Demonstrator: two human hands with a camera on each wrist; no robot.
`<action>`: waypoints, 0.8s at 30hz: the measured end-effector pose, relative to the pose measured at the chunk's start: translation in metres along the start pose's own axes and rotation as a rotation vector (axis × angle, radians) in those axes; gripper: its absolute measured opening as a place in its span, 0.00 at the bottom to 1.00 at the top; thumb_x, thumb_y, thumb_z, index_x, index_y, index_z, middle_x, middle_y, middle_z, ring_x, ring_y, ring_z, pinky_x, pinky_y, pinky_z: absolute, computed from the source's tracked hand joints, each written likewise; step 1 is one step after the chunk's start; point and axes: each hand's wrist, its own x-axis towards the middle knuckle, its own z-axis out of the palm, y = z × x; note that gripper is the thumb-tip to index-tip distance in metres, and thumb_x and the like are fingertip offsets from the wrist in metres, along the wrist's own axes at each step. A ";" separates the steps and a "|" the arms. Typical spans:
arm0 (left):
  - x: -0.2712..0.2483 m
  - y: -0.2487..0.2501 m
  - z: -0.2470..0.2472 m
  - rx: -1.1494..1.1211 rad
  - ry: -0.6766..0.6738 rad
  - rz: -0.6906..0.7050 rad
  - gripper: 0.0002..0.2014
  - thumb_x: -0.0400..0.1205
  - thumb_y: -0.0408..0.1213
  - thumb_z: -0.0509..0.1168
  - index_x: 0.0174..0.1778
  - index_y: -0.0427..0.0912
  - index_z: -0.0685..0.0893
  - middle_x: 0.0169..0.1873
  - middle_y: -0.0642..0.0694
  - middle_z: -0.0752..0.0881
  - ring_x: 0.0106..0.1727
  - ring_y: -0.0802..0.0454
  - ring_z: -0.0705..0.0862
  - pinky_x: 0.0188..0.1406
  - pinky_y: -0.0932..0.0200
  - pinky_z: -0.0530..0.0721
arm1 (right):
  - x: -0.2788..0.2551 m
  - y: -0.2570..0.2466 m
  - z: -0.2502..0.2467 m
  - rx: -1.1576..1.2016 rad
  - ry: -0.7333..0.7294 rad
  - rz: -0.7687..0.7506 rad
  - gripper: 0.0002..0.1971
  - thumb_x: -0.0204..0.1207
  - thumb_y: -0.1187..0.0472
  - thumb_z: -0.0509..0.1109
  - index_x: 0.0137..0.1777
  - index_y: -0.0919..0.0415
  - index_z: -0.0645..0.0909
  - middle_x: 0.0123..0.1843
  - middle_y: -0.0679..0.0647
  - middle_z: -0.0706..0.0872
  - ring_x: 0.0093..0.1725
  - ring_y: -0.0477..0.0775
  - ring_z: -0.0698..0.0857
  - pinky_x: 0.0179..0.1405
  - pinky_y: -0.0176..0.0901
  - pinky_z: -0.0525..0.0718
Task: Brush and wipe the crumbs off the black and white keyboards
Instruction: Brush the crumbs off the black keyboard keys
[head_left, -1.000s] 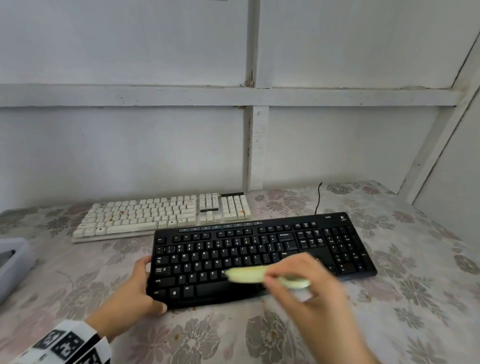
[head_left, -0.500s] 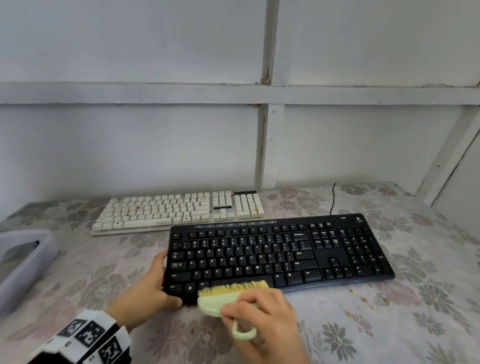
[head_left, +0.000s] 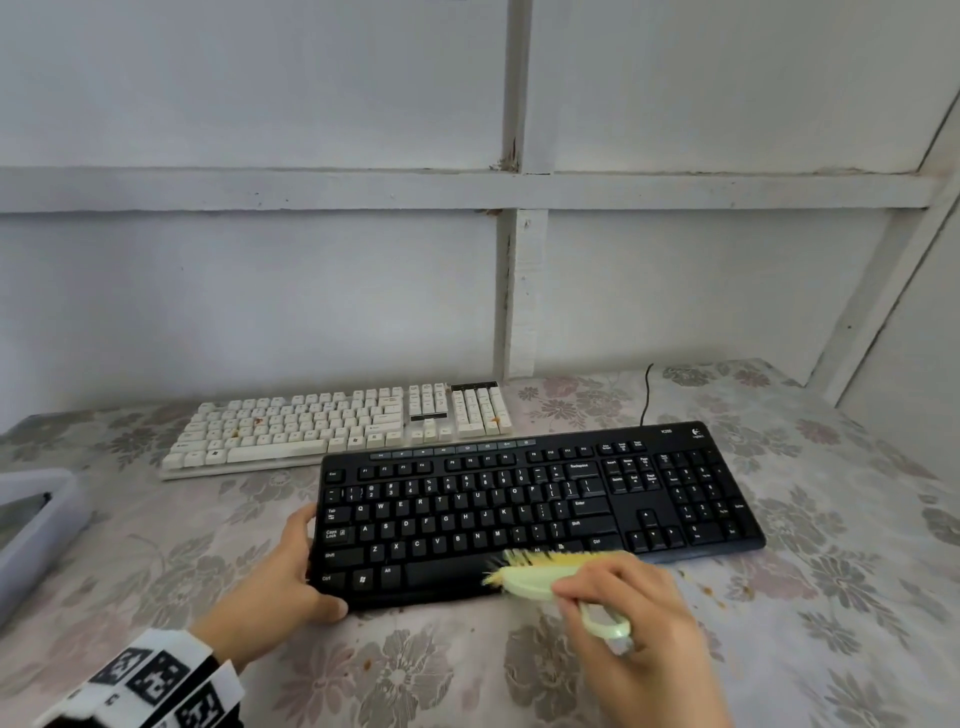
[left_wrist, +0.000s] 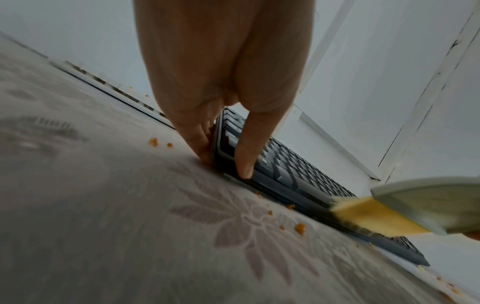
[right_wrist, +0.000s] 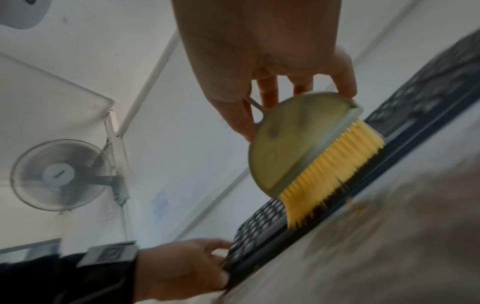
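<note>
The flat black plastic keyboard (head_left: 540, 512), near the counter's front edge, is gripped by the left hand (head_left: 280, 587); the pale-green yellow-bristled brush (head_left: 550, 571) is held by the right hand (head_left: 631, 618). Orange crumbs (head_left: 719, 597) risk being scattered across the floral-clothed counter (head_left: 156, 561).

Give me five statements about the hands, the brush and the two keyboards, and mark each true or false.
1. The right hand holds the brush. True.
2. The brush's bristles are blue. False: they are yellow.
3. The left hand holds the black keyboard at its left end. True.
4. The white keyboard lies nearer the person than the black one. False: it lies behind it, by the wall.
5. Crumbs lie on the tablecloth. True.
</note>
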 end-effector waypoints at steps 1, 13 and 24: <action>0.000 0.000 0.000 0.008 0.000 -0.001 0.49 0.69 0.19 0.71 0.78 0.55 0.51 0.55 0.54 0.82 0.57 0.54 0.82 0.55 0.56 0.80 | 0.002 0.002 -0.007 0.011 0.020 0.017 0.04 0.66 0.49 0.67 0.41 0.41 0.81 0.40 0.35 0.81 0.43 0.38 0.77 0.41 0.40 0.78; 0.002 0.000 0.000 -0.012 -0.010 -0.023 0.50 0.69 0.18 0.70 0.78 0.54 0.50 0.57 0.53 0.80 0.56 0.54 0.82 0.52 0.58 0.79 | 0.010 0.027 -0.056 0.126 0.052 0.210 0.22 0.64 0.73 0.79 0.38 0.41 0.84 0.40 0.39 0.86 0.42 0.46 0.83 0.41 0.37 0.81; 0.000 0.002 0.001 -0.010 -0.005 -0.020 0.48 0.69 0.17 0.70 0.77 0.53 0.52 0.55 0.55 0.81 0.54 0.55 0.82 0.46 0.61 0.79 | 0.010 0.043 -0.079 0.141 0.038 0.261 0.24 0.63 0.78 0.77 0.38 0.42 0.85 0.40 0.41 0.86 0.42 0.42 0.84 0.42 0.22 0.79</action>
